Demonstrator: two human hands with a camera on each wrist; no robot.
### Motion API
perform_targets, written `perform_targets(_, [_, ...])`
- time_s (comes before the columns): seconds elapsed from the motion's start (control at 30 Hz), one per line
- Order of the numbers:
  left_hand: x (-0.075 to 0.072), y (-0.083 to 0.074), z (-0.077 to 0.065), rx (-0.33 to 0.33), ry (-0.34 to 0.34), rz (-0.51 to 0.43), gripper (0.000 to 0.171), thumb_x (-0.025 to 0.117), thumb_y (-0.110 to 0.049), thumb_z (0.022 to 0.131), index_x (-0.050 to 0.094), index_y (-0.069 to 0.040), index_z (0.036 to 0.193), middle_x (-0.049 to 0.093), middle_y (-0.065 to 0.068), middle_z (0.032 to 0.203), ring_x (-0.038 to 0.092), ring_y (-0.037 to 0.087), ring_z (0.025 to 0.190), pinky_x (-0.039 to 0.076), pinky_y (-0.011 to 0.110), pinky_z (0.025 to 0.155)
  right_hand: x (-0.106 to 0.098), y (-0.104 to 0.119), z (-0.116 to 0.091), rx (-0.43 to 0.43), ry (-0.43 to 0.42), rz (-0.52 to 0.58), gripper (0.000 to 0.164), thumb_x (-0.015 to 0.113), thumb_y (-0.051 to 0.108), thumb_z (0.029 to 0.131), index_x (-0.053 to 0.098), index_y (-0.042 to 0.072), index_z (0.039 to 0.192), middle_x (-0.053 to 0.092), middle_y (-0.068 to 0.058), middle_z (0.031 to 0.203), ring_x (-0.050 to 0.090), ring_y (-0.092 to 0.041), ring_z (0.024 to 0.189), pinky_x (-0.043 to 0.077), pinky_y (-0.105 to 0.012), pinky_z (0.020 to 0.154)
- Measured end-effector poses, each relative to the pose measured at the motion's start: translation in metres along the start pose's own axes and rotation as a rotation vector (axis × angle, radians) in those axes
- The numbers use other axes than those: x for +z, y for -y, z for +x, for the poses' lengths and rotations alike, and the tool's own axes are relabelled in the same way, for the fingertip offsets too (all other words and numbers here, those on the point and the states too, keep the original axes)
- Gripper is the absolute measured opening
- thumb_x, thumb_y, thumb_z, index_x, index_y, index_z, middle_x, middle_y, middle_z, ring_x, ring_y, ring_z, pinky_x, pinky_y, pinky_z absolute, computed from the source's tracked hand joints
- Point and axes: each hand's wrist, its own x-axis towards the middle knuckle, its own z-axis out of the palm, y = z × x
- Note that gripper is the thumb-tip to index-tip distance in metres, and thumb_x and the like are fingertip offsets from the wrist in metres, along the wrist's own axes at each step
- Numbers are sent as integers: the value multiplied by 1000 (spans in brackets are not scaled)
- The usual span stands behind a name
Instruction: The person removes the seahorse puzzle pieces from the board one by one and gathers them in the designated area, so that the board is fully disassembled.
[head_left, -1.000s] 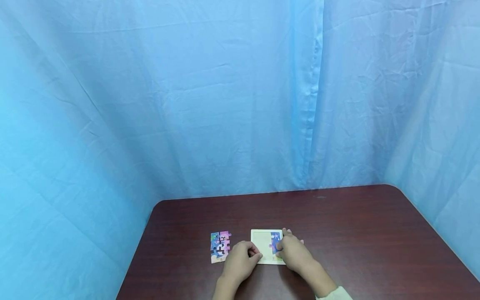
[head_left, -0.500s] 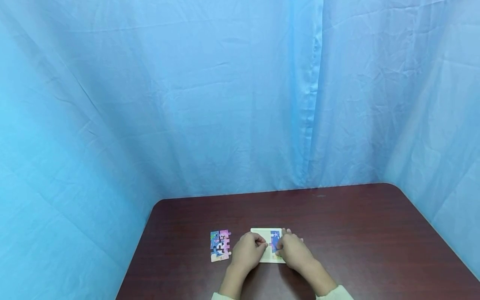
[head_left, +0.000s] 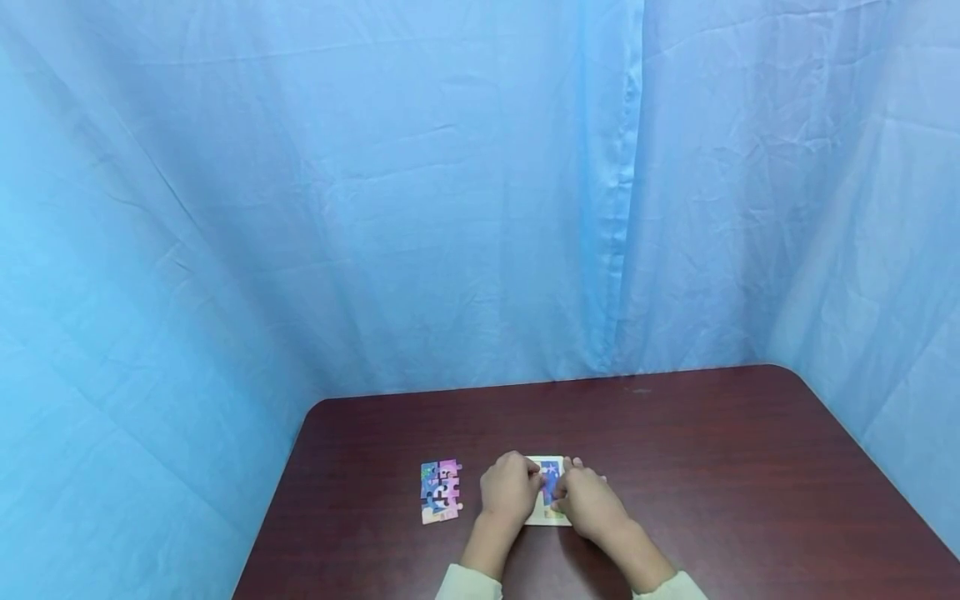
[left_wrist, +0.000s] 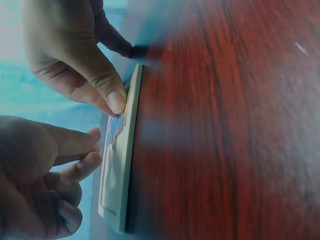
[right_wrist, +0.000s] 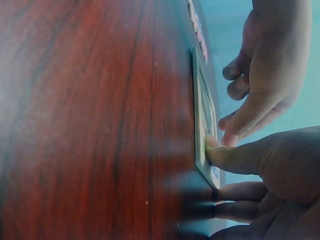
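Note:
A pale puzzle tray (head_left: 534, 521) lies on the table under both hands, with blue, pink and yellow puzzle pieces (head_left: 551, 470) along its right side. My right hand (head_left: 592, 502) grips the tray's right edge, its thumb on the pieces and other fingers outside the rim. Over the left part of the tray is my left hand (head_left: 510, 487), thumb and forefinger close together near the fitted pieces. In the left wrist view, the left fingertips (left_wrist: 94, 134) hover beside the tray; whether they pinch a piece cannot be seen.
Left of the tray, a loosely joined group of puzzle pieces (head_left: 441, 492) in blue, pink and cream lies on the dark red-brown table (head_left: 697, 467). Blue curtains (head_left: 480, 208) hang behind the table and along both sides.
My left hand has moved right and away from me, from the tray's near left corner to over its fitted pieces. The right hand stays in place on the tray.

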Motion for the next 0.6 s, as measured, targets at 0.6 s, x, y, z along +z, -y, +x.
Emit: perform_targets(0.6, [11, -7, 7, 3, 11, 113, 14, 86, -25, 85, 81, -23, 72, 76, -2, 78, 74, 20, 74, 56, 39, 60, 1, -3, 0, -22, -20, 6, 40, 85, 13, 84, 54, 15, 60, 58, -36, 144, 54, -54, 139, 44, -81, 98])
